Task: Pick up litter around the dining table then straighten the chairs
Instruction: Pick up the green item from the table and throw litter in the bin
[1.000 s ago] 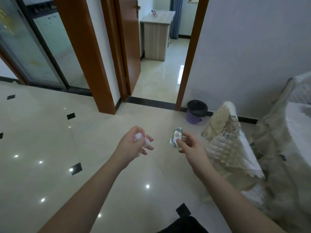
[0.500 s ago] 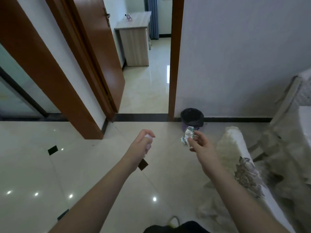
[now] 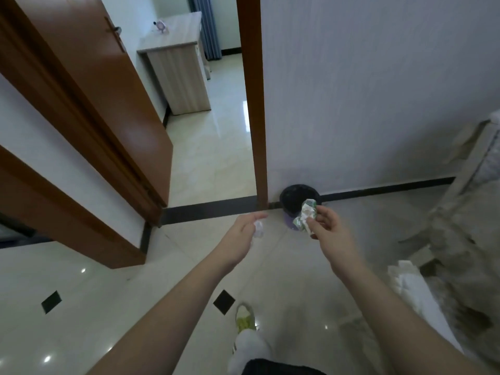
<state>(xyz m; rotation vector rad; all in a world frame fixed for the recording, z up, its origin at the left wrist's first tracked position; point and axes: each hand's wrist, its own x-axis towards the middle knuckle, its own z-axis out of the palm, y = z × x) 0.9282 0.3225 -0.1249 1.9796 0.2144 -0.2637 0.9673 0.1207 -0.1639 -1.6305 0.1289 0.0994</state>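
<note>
Pinching a white scrap (image 3: pixel 259 229), the left hand (image 3: pixel 240 236) hovers beside the right hand (image 3: pixel 328 234) gripping a crumpled wrapper (image 3: pixel 307 216) before the purple bin (image 3: pixel 293 197).

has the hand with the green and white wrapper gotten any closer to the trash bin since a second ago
Yes. The right hand with the crumpled wrapper has closed in on the bin by the wall; the wrapper now overlaps its rim in view.

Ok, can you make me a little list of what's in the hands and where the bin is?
left hand: left hand holds a small white scrap
right hand: right hand pinches a crumpled green and white wrapper
bin: bin, dark liner, stands on the floor against the wall beside the door frame
wrapper and bin: wrapper is held just in front of the bin, not dropped yet
nearby: covered chair at right
</note>
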